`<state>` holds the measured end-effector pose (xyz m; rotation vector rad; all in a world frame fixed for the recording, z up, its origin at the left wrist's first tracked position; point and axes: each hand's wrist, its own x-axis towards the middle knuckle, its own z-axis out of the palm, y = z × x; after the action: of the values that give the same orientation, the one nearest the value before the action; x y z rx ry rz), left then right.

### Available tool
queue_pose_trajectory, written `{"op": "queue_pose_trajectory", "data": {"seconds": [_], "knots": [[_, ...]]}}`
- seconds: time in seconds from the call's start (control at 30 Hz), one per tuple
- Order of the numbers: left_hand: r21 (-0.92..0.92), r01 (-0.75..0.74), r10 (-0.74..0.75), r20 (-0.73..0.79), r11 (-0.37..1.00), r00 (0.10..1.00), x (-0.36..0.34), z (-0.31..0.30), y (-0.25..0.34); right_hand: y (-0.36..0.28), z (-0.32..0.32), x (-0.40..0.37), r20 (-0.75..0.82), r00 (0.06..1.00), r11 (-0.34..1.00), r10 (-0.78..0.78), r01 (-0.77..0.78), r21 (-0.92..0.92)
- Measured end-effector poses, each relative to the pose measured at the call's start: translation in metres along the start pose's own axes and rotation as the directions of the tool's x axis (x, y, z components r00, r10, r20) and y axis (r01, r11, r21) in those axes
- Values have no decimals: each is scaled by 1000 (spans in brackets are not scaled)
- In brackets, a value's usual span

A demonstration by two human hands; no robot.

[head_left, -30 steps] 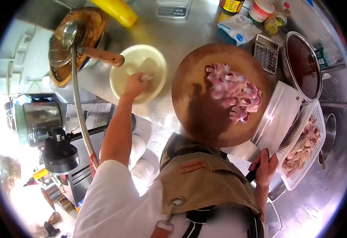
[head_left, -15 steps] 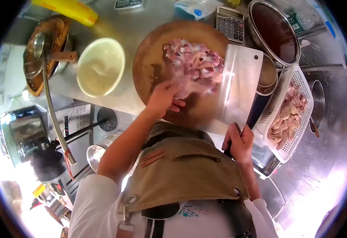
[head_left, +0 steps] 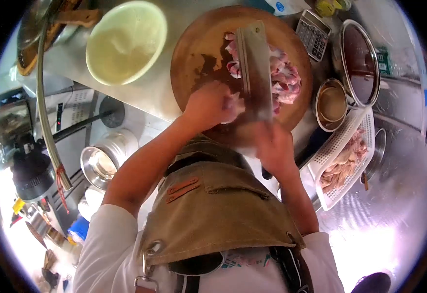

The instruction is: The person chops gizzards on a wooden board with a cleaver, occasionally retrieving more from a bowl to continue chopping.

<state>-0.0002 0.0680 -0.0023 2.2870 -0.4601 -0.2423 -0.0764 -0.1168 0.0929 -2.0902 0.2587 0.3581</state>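
A round wooden chopping board [head_left: 198,39] carries a heap of raw pink meat pieces [head_left: 285,75]. My right hand [head_left: 276,149] is wrapped round the handle of a broad cleaver [head_left: 257,73], somewhat smeared by motion. The blade stands nearly on edge over the board and covers part of the heap. Close to its left side, my left hand [head_left: 208,106] has its fingers curled on a pale pink meat piece [head_left: 234,108] near the board's front edge.
A pale green bowl [head_left: 158,29] stands left of the board. To the right are a calculator [head_left: 313,35], a pot of dark red liquid [head_left: 360,63], a small metal bowl [head_left: 331,103] and a white perforated basket [head_left: 324,157] holding more raw meat. A metal pot [head_left: 98,166] sits lower left.
The cleaver has swung from lying flat right of the meat to on edge across it. My left hand has closed on a meat piece. The view has shifted, so the board sits higher.
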Motion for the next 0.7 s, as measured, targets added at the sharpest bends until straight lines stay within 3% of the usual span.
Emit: {"op": "queue_pose_trajectory", "data": {"seconds": [0.1, 0.17, 0.27, 0.4, 0.53, 0.7], "knots": [[-142, 311, -322, -66, 940, 944, -14, -6, 6, -8, 12, 10, 30, 999, 1000, 10, -9, -16], [-133, 222, -246, -208, 966, 947, -21, 1, -1, -10, 19, 21, 70, 997, 997, -19, 24, -76], [-188, 108, -167, -333, 976, 928, -27, 5, -7, -13, 28, 34, 95, 972, 933, -217, 235, -272], [-229, -93, -4, -388, 969, 922, -28, 9, -20, -19, 36, 44, 133, 970, 893, -205, 241, -381], [-193, -122, 25, -441, 974, 897, -26, 17, -24, -20, 39, 47, 158, 932, 833, -326, 362, -418], [-168, -104, 10, -483, 980, 875, -23, 25, -26, -12, 36, 42, 211, 952, 828, -224, 300, -474]]}}
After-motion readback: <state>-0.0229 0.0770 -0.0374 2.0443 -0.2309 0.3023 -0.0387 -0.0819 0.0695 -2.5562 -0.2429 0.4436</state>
